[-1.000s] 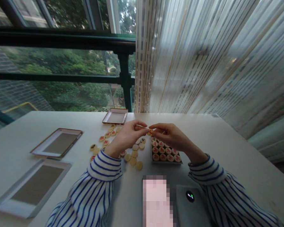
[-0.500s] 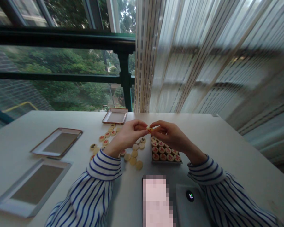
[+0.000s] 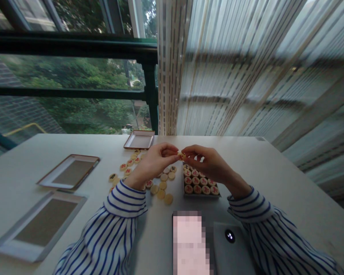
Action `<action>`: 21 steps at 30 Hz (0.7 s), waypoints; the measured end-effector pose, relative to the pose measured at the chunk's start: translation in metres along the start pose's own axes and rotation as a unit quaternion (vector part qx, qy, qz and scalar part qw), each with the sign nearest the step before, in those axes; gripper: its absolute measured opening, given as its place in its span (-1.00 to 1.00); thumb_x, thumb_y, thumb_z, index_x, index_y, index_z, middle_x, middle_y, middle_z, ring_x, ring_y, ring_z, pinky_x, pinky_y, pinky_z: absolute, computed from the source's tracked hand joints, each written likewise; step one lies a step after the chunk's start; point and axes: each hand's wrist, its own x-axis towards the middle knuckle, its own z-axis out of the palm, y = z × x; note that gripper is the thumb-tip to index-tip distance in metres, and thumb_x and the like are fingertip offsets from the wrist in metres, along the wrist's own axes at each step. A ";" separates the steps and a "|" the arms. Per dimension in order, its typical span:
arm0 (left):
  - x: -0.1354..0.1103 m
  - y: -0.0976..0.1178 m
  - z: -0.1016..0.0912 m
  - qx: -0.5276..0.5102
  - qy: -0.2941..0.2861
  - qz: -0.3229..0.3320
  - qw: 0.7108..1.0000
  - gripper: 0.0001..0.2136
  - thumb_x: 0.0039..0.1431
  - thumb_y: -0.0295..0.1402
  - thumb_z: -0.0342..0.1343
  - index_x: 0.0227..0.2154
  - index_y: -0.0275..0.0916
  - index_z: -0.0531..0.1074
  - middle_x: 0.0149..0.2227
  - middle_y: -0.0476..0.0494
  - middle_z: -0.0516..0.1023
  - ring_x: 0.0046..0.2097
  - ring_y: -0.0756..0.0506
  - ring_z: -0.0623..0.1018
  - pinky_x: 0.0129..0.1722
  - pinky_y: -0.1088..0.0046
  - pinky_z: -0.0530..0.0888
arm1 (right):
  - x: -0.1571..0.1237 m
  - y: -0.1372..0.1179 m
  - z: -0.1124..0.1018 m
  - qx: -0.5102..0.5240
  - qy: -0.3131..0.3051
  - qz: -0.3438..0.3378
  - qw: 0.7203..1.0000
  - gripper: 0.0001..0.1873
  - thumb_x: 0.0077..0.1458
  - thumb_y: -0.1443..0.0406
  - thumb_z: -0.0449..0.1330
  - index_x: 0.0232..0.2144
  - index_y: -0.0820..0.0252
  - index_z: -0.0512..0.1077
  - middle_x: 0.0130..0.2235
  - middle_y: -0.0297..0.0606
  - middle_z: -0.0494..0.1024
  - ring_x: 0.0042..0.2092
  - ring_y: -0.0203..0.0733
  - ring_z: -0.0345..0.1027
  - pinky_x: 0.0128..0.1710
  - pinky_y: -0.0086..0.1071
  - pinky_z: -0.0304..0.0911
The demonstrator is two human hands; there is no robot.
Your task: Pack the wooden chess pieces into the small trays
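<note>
Between the fingertips of my two hands is a round, pale xiangqi piece with a red character. My left hand pinches its left side, and my right hand pinches its right side. Just below the right hand sits a box of xiangqi pieces, set in rows with red characters facing up; the hand hides its far right part. Loose xiangqi pieces lie scattered under and around my left hand and forearm, some with characters showing, some blank side up.
A small shallow tray stands at the table's far edge. Two more shallow trays lie at the left. Close to me are a phone with a blurred screen and a grey device with a lit display.
The piece between my fingers has tilted, and its red character faces me more. My hands have risen very slightly; the things on the table have stayed where they were.
</note>
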 end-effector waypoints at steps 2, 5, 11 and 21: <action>0.000 -0.001 -0.001 0.002 0.002 0.004 1.000 -0.76 -0.09 -0.35 0.20 -0.33 -0.33 0.39 -0.35 -0.11 0.53 -0.30 -0.01 0.50 -0.26 0.45 0.41 | 0.000 0.001 0.001 0.002 0.002 0.006 1.000 -0.77 0.06 0.23 0.10 -0.24 0.19 0.42 -0.38 -0.31 0.50 -0.43 -0.38 0.28 -0.45 -0.48 0.18; -0.001 -0.002 -0.002 0.020 -0.007 -0.002 1.000 -0.74 -0.05 -0.27 0.17 -0.31 -0.33 0.40 -0.39 -0.12 0.53 -0.32 -0.02 0.50 -0.31 0.44 0.40 | 0.000 0.002 0.002 0.011 0.005 0.018 1.000 -0.77 0.06 0.23 0.10 -0.24 0.20 0.44 -0.37 -0.30 0.51 -0.43 -0.37 0.29 -0.45 -0.48 0.19; -0.001 -0.001 -0.003 0.069 0.003 -0.012 0.998 -0.73 -0.05 -0.24 0.15 -0.34 -0.33 0.47 -0.37 -0.15 0.54 -0.33 -0.04 0.49 -0.31 0.43 0.39 | 0.001 0.003 0.001 0.021 -0.009 0.048 0.999 -0.75 0.03 0.21 0.12 -0.25 0.22 0.43 -0.34 -0.26 0.54 -0.38 -0.32 0.36 -0.43 -0.44 0.22; 0.001 -0.001 0.001 0.089 0.016 -0.019 0.996 -0.76 -0.03 -0.26 0.13 -0.35 -0.34 0.50 -0.40 -0.13 0.55 -0.38 -0.01 0.47 -0.37 0.48 0.37 | 0.001 0.004 -0.002 -0.123 -0.010 -0.058 0.991 -0.74 0.03 0.27 0.14 -0.18 0.13 0.43 -0.29 -0.28 0.52 -0.30 -0.28 0.35 -0.30 -0.40 0.21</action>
